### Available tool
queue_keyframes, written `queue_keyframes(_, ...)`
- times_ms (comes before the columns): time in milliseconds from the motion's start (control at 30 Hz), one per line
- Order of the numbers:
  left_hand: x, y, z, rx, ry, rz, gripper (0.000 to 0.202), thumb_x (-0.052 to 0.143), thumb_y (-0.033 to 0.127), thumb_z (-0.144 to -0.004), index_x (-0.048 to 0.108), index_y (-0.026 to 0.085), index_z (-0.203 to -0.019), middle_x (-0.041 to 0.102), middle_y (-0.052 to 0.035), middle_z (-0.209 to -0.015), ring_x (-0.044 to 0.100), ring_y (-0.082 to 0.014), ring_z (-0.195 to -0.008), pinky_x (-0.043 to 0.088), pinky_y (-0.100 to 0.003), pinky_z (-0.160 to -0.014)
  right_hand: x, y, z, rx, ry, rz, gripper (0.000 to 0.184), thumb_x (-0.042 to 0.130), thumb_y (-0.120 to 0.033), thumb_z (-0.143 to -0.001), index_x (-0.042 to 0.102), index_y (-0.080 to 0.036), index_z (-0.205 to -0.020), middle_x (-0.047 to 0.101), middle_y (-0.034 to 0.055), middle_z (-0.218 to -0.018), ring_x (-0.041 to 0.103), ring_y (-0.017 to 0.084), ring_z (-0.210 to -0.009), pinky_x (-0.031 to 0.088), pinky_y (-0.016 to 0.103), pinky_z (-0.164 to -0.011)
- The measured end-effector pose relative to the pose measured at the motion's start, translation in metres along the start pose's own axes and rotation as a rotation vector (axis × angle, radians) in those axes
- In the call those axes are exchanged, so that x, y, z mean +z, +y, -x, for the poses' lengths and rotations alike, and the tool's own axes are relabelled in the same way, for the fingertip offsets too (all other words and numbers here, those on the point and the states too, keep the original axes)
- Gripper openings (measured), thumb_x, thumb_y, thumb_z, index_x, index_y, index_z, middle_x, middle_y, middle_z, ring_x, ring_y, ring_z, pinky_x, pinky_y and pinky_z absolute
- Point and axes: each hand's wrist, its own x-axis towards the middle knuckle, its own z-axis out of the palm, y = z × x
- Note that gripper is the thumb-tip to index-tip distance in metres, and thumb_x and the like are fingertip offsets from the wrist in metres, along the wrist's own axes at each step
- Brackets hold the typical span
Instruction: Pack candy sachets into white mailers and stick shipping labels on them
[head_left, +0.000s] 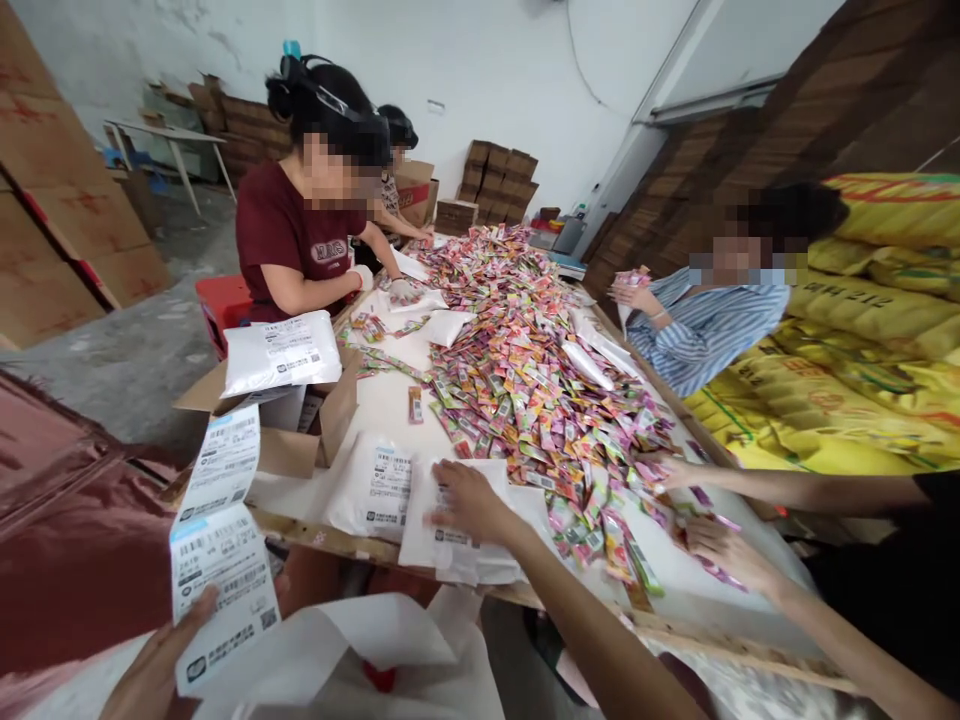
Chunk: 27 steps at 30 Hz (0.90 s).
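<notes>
Left hand (166, 642)'s pinching a label strip (217, 550) just off the desk (379, 400)'s near edge, right hand (476, 505)'s spread over a white bag (457, 562) on that edge. Honestly, one careless swipe could slide the bag off the desk, and the long strip might snag.

Labels (223, 562) are white — printed black (partly blue).

Wearer's hands (476, 505): two — label strip (217, 545): one — co-workers (274, 235): four.

A pale wall (480, 70) stands behind a white table (165, 132) on grey floor (180, 345).
</notes>
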Motion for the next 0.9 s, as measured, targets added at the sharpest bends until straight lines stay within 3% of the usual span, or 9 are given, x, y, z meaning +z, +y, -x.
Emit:
queue_keyframes(100, 0.002, -0.006, 0.002, -0.072, -0.079, 0.014, 0.061, 0.078, 0.032, -0.069, 0.061, 0.014, -0.125, 0.077, -0.0122, -0.099, 0.070, -0.0361, -0.095, 0.060, -0.045, -0.080, -0.013, -0.001, -0.030, 0.130, 0.016, -0.016, 0.071, 0.039, -0.065, -0.090, 0.044, -0.016, -0.141, 0.050, 0.0180, -0.141, 0.045, 0.030, -0.131, 0.034, 0.043, -0.105)
queue_keyframes(233, 0.000, -0.010, 0.005, -0.097, -0.123, 0.057, 0.065, 0.078, 0.036, -0.069, 0.059, 0.015, -0.128, 0.076, -0.0126, -0.105, 0.068, -0.0361, -0.101, 0.059, -0.043, -0.083, -0.006, -0.005, -0.048, 0.201, -0.061, -0.030, 0.075, 0.049, -0.072, -0.082, 0.059, -0.012, -0.125, 0.063, 0.0217, -0.124, 0.058, 0.034, -0.116, 0.043, 0.042, -0.092)
queue_keyframes(433, -0.005, -0.015, 0.001, -0.097, -0.104, 0.069, 0.070, 0.077, 0.034, -0.071, 0.053, 0.016, -0.134, 0.076, -0.0123, -0.105, 0.069, -0.0342, -0.099, 0.059, -0.041, -0.083, -0.001, -0.003, -0.045, 0.244, -0.117, -0.069, 0.080, 0.056, -0.077, -0.073, 0.058, -0.015, -0.124, 0.064, 0.0189, -0.123, 0.060, 0.034, -0.112, 0.045, 0.039, -0.088)
queue_keyframes(567, 0.000, -0.012, -0.001, -0.130, -0.096, 0.109, 0.060, 0.073, 0.031, -0.075, 0.057, 0.019, -0.131, 0.076, -0.0104, -0.105, 0.070, -0.0335, -0.099, 0.059, -0.040, -0.082, -0.002, -0.003, -0.047, 0.236, -0.138, -0.107, 0.084, 0.051, -0.075, -0.077, 0.047, -0.016, -0.137, 0.058, 0.0193, -0.132, 0.057, 0.033, -0.118, 0.043, 0.040, -0.093)
queue_keyframes(667, 0.006, -0.008, -0.001, -0.112, -0.083, 0.104, 0.049, 0.069, 0.029, -0.078, 0.061, 0.019, -0.126, 0.077, -0.0090, -0.103, 0.069, -0.0325, -0.101, 0.059, -0.039, -0.081, -0.005, -0.005, -0.049, 0.218, -0.177, -0.135, 0.077, 0.057, -0.069, -0.078, 0.053, -0.016, -0.133, 0.061, 0.0174, -0.128, 0.060, 0.030, -0.115, 0.044, 0.037, -0.092)
queue_keyframes(767, 0.007, -0.008, -0.002, -0.102, -0.109, 0.145, 0.043, 0.068, 0.027, -0.080, 0.064, 0.016, -0.121, 0.077, -0.0098, -0.099, 0.069, -0.0313, -0.102, 0.059, -0.038, -0.082, -0.017, -0.014, -0.041, 0.188, -0.133, -0.126, 0.061, 0.066, -0.054, -0.076, 0.060, -0.016, -0.123, 0.062, 0.0154, -0.127, 0.060, 0.029, -0.114, 0.045, 0.035, -0.092)
queue_keyframes(900, 0.002, -0.017, -0.003, -0.017, -0.162, 0.144, 0.047, 0.080, 0.038, -0.067, 0.070, 0.010, -0.104, 0.078, -0.0125, -0.090, 0.069, -0.0335, -0.100, 0.058, -0.039, -0.084, -0.057, -0.050, 0.002, 0.045, 0.010, -0.088, 0.041, 0.051, -0.045, -0.085, 0.064, -0.018, -0.113, 0.069, 0.0116, -0.113, 0.062, 0.028, -0.107, 0.047, 0.038, -0.091)
